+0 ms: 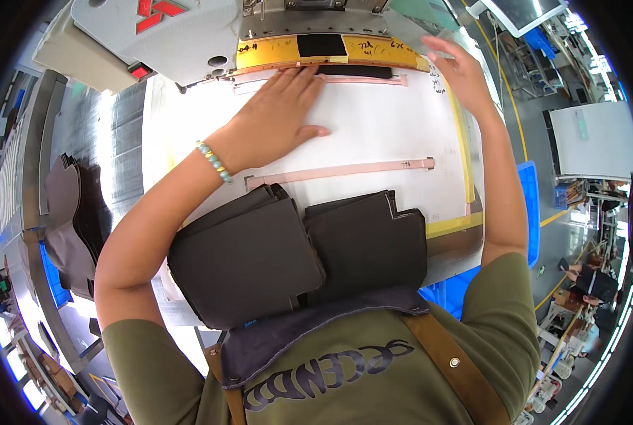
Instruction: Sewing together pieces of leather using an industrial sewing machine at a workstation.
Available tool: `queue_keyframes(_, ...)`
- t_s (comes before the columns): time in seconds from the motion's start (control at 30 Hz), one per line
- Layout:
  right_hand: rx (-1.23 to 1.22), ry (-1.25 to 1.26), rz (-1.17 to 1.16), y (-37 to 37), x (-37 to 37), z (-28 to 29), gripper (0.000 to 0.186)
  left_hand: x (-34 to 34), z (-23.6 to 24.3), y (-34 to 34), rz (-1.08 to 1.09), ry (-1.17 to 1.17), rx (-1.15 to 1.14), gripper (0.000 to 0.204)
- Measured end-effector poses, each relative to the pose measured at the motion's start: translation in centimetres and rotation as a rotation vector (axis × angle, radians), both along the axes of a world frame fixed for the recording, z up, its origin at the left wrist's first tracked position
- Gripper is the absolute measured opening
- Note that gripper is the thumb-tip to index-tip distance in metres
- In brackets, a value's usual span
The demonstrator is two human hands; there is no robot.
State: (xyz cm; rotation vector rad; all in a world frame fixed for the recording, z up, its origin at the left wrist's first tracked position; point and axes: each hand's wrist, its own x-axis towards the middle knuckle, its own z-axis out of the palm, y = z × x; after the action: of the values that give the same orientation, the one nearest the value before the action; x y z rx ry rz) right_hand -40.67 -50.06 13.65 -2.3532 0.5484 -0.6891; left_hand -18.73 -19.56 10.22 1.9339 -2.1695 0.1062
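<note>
With left hand (270, 117) flat beside thin black strip (360, 71), upper centre, right hand (465, 74) loosely spread, press clear of long yellow bar (366, 47).

two near dark stacks (242, 258) (366, 248), one bracelet (214, 163)

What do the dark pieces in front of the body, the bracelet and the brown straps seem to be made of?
Dark pieces: leather or imitation leather, perhaps; they look matte, smooth and flat with clean edges.
Bracelet: shiny round beads, maybe glass, stone or plastic; I cannot tell which.
Brown straps: probably leather or similar, given the smooth brown surface and metal-looking stud.
</note>
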Motion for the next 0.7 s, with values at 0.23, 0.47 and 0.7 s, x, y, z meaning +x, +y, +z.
queue_keyframes(0.23, -0.406, 0.093, 0.334, 6.1, -1.1, 0.3, 0.031, 1.6, 0.8, 4.1, 0.181, 0.015, 0.048, 0.08)
queue_keyframes(0.47, -0.364, 0.234, 0.474, 11.7, 2.8, -1.9, 0.053, 1.8, -0.1, 5.7, 0.185, 0.059, -0.051, 0.077)
queue_keyframes(0.7, -0.401, 0.254, 0.427, 11.9, 2.9, -2.9, 0.058, 1.2, -0.3, 6.3, 0.077, 0.082, -0.171, 0.066)
